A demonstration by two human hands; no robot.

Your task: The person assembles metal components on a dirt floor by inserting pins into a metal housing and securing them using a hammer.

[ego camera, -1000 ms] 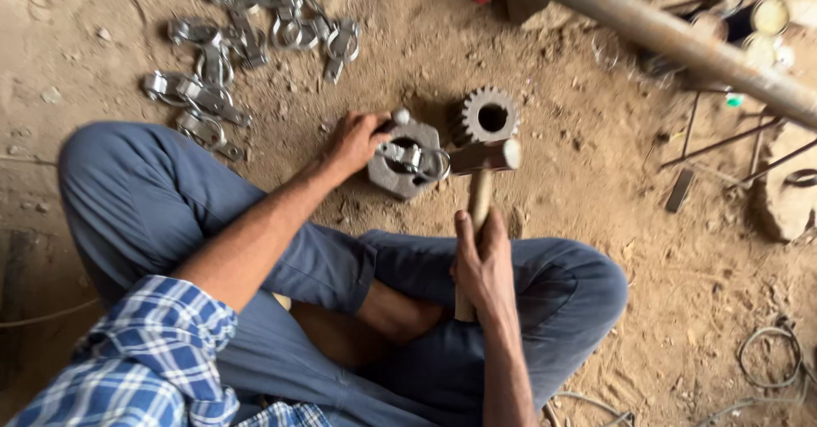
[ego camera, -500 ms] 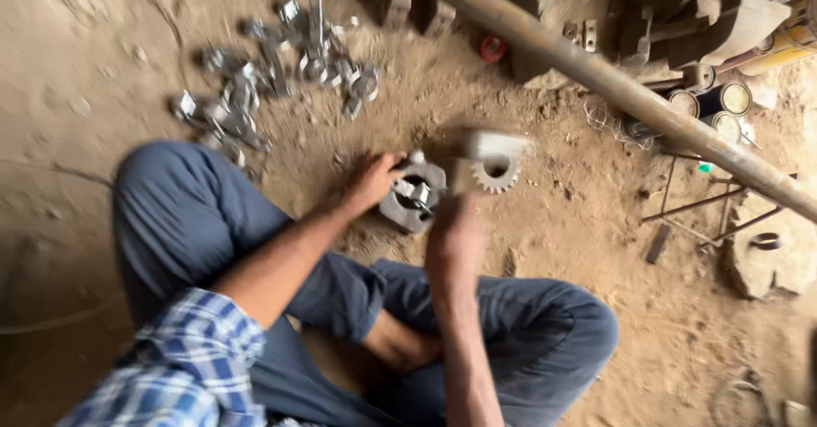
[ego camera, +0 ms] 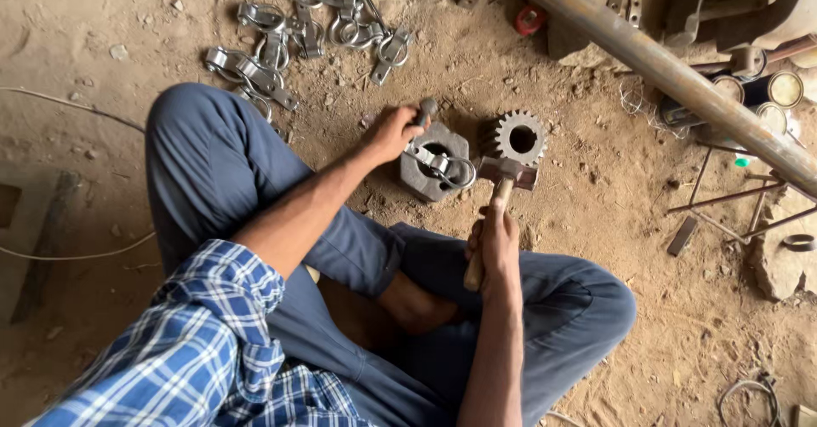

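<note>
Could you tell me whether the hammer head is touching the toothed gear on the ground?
Cannot tell. In the head view the hammer head overlaps the lower rim of the toothed gear, but from above it could equally be raised over it.

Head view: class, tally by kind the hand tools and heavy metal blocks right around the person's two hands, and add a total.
Wooden-handled hammer in the right hand: 1
Grey hexagonal metal block with a centre hole beside the left hand: 1
Toothed round metal gear: 1
Total: 3
</note>
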